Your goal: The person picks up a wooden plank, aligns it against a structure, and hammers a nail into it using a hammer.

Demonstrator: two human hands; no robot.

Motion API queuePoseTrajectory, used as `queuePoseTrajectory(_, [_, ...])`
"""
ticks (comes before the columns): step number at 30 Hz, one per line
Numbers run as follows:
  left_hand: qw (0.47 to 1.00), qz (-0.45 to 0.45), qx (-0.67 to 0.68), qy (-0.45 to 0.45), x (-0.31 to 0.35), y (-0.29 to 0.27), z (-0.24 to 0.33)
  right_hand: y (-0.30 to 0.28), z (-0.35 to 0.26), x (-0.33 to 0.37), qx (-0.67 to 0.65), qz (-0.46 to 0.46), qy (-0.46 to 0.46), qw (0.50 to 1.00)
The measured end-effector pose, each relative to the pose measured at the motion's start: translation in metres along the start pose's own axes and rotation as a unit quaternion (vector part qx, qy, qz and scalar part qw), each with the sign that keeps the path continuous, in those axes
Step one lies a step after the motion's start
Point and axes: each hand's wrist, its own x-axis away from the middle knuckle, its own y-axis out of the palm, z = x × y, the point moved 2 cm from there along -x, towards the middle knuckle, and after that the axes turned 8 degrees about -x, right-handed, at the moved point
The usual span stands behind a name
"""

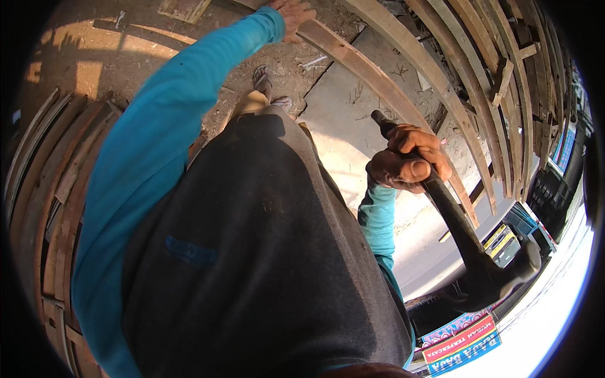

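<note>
My right hand (411, 159) is wrapped round the dark handle of a hammer (463, 227), raised in front of me at the right. Its metal head tilts down toward the lower right, and the butt of the handle sticks out past my fingers. At the top of the view my left arm, in a teal sleeve, stretches far out. My left hand (293, 16) grips the near end of a long wooden plank (372, 79), fingers curled at its edge. Whether anything small sits between those fingers is too far off to make out.
Several long wooden beams (441, 82) run along the right side, with a short wood block (502, 82) across them. More stacked planks (50, 189) lie at the left. A flat grey slab (353, 94) rests on the dirt ground (145, 47). A printed banner (463, 346) hangs at lower right.
</note>
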Motion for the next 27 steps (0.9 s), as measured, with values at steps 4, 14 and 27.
queuePoseTrajectory(4, [0.999,-0.037,0.003,0.019,0.005,-0.015,0.012,-0.047,0.079,0.093,0.402,-0.227,0.431,0.775])
queuePoseTrajectory(14, [0.999,0.032,-0.005,-0.031,-0.002,0.008,-0.001,0.000,-0.005,-0.012,-0.077,0.036,-0.037,0.996])
queuePoseTrajectory(27, [0.998,0.059,0.027,-0.023,-0.007,0.030,0.000,0.001,-0.019,-0.036,-0.021,0.112,0.098,0.989])
